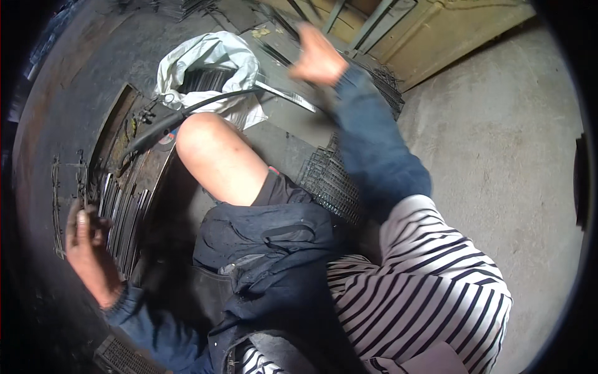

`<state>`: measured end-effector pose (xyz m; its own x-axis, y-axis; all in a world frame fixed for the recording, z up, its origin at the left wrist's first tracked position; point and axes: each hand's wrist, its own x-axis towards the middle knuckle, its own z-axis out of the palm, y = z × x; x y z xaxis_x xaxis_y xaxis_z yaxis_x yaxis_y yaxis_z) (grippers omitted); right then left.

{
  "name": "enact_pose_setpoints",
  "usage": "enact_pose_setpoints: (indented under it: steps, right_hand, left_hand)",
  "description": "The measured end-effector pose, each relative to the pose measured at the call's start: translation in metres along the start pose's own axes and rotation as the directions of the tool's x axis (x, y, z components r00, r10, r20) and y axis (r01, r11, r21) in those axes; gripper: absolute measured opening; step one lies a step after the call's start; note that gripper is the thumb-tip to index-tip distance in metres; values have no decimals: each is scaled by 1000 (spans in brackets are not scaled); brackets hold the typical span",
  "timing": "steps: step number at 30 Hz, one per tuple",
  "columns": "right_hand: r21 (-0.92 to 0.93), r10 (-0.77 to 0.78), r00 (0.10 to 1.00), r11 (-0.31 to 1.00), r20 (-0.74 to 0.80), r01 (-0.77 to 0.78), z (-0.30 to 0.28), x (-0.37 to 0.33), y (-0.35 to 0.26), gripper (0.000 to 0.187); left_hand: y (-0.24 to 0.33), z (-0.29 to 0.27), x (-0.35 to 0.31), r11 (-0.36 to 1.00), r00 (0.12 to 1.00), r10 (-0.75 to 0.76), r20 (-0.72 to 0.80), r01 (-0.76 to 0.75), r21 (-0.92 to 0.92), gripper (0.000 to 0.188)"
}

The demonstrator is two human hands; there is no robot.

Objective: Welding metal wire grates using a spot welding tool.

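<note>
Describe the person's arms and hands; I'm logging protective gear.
Both hands are bare, no gloves: left hand, right hand. Each forearm wears a dark blue sleeve with a snug cuff. Over it, the right shoulder shows a white top with dark stripes.
</note>
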<state>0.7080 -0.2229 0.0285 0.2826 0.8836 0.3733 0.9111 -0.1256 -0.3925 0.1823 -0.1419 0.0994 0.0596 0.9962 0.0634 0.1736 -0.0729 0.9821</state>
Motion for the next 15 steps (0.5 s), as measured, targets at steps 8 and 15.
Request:
enact_pose_setpoints:
  steps: [8,15]
  right_hand:
    - [-426,660,549,751,513,-505,68,-335,153,98]
    - [-214,120,941,975,316,-53,42,-155,135,52]
  left_hand:
    - [-75,-129,79,637,851,228,-472,237,734,68]
    - [-129,-189,79,633,740,14,-672,514,579,94]
